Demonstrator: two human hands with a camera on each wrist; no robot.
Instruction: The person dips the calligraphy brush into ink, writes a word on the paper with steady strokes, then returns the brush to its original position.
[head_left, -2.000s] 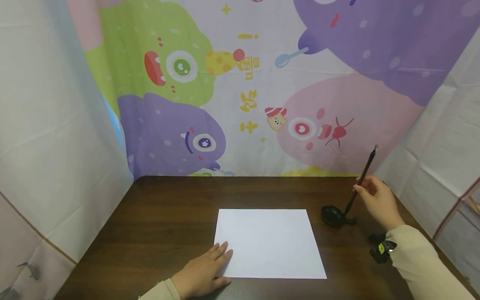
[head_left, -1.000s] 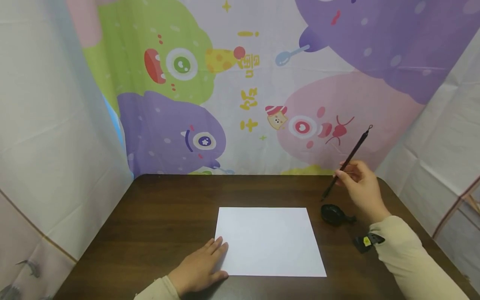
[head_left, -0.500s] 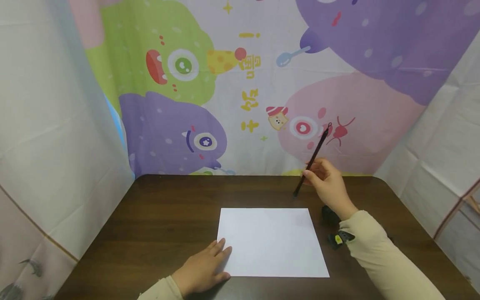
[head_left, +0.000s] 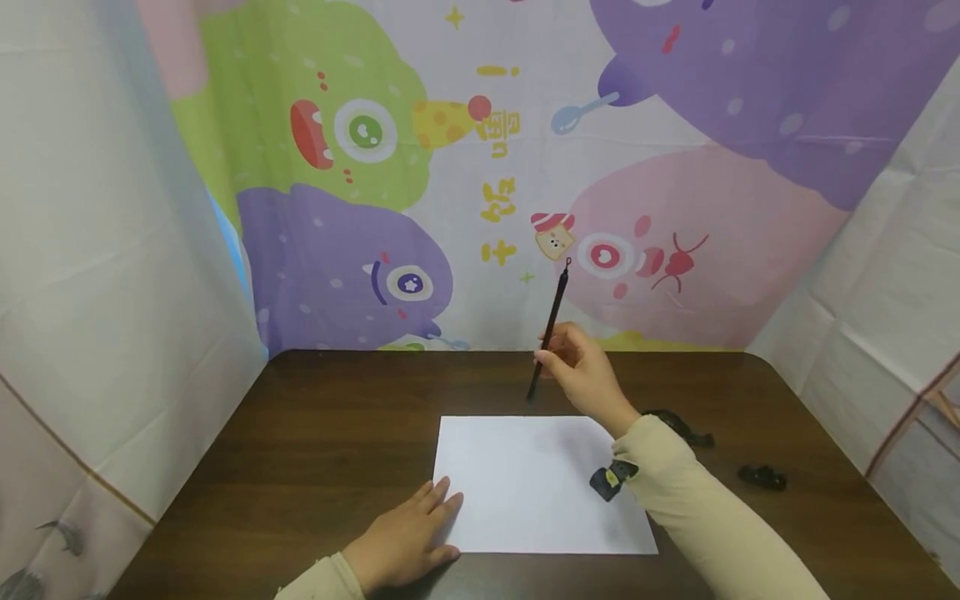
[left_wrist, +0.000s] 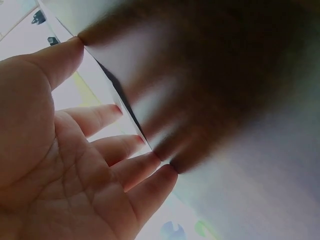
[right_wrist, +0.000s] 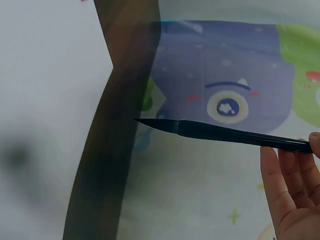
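Observation:
My right hand pinches a dark calligraphy brush by its lower shaft, tilted, with a hanging loop on its upper end. Its tip points down, just beyond the far edge of a blank white sheet of paper. In the right wrist view the dark pointed bristles show apart from the paper. My left hand rests with spread fingers on the sheet's left edge. A black dish with a narrow tail lies right of the paper, partly hidden behind my right arm.
A small black bumpy object lies farther right on the dark wooden table. Behind the table hangs a cartoon-printed curtain. White cloth walls close in both sides. A black camera on my right wrist hangs over the paper.
My right hand has lifted the brush from the black dish and carried it left, past the paper's far right corner. The small bumpy object has come into view. My left hand stays put.

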